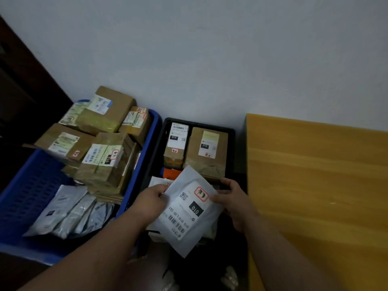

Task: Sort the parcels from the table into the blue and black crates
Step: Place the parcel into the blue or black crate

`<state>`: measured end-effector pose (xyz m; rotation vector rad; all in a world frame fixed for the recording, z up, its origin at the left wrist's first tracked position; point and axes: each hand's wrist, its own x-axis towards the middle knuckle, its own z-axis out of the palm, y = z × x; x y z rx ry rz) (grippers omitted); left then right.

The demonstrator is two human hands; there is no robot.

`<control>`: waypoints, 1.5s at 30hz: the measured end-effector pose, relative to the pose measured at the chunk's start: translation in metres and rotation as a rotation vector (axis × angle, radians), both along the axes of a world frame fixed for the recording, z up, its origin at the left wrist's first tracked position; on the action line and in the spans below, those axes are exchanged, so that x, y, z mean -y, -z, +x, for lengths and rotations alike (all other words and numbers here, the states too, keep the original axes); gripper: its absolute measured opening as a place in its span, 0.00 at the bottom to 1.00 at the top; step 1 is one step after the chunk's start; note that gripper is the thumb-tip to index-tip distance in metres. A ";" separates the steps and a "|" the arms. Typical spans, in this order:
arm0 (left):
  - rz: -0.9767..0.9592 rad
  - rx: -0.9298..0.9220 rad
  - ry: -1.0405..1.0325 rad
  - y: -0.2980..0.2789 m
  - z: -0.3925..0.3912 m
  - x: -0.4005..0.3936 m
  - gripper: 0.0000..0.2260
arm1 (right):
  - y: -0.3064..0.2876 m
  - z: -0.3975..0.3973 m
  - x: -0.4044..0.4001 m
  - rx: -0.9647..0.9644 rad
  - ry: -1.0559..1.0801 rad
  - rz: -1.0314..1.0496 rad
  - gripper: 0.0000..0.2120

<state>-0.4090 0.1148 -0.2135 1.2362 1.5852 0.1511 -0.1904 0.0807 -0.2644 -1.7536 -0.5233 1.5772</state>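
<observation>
A white mailer bag (190, 213) with a "010" label and a red stamp is held over the black crate (156, 143). My left hand (150, 201) grips its left edge and my right hand (233, 201) pinches its right edge. Two taped brown boxes (206, 152) stand at the far end of the black crate, with an orange item and other flat parcels under the bag. The blue crate (31, 185) on the left holds several stacked brown boxes (105, 160) and grey mailer bags (69, 213).
The yellow wooden table (319, 185) is on the right, its top bare in view. A grey wall rises behind the crates. A dark wooden door or cabinet (25, 80) stands at the far left. My feet (230, 278) show below the black crate.
</observation>
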 end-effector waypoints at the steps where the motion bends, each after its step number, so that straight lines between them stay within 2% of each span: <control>1: 0.006 -0.030 0.053 0.000 -0.002 -0.004 0.14 | -0.002 -0.005 0.000 0.056 -0.102 -0.010 0.30; 4: 0.069 -0.103 0.148 0.007 0.002 -0.019 0.14 | -0.005 -0.015 0.002 0.220 -0.362 -0.062 0.18; 6: 0.128 -0.108 0.083 0.016 0.010 -0.026 0.12 | 0.002 -0.017 0.005 0.235 -0.399 -0.091 0.16; 9: 0.330 -0.198 -0.020 0.033 0.018 -0.031 0.20 | 0.019 -0.019 0.007 0.200 -0.287 -0.135 0.15; 11: 0.450 -0.305 0.018 0.049 0.018 -0.033 0.26 | 0.032 -0.022 0.007 0.088 -0.140 -0.169 0.14; 13: 0.459 -0.385 0.156 0.065 0.015 -0.031 0.31 | 0.046 -0.026 0.007 0.015 -0.041 -0.188 0.14; 16: 0.318 -0.510 0.457 0.090 0.008 -0.018 0.39 | 0.064 -0.032 0.009 0.038 -0.003 -0.219 0.15; 19: 0.161 -0.586 0.658 0.112 -0.002 -0.007 0.42 | 0.077 -0.040 0.006 0.202 -0.098 -0.204 0.21; 23: 0.085 -0.596 0.730 0.131 -0.015 -0.013 0.43 | 0.091 -0.058 0.000 0.469 -0.232 -0.079 0.36; 26: 0.085 -0.596 0.767 0.139 -0.021 -0.024 0.43 | 0.097 -0.066 -0.002 0.888 -0.520 -0.029 0.41; 28: 0.108 -0.610 0.825 0.145 -0.026 -0.032 0.42 | 0.102 -0.068 -0.003 1.015 -0.717 0.027 0.39; 32: 0.128 -0.592 0.896 0.157 -0.031 -0.043 0.42 | 0.118 -0.068 -0.005 1.013 -0.962 0.038 0.38; 39: -0.002 -0.556 0.909 0.195 -0.031 -0.055 0.46 | 0.150 -0.074 -0.026 0.856 -0.955 -0.205 0.49; 45: -0.142 -0.561 0.937 0.237 -0.030 -0.068 0.52 | 0.185 -0.070 -0.041 0.768 -1.030 -0.295 0.59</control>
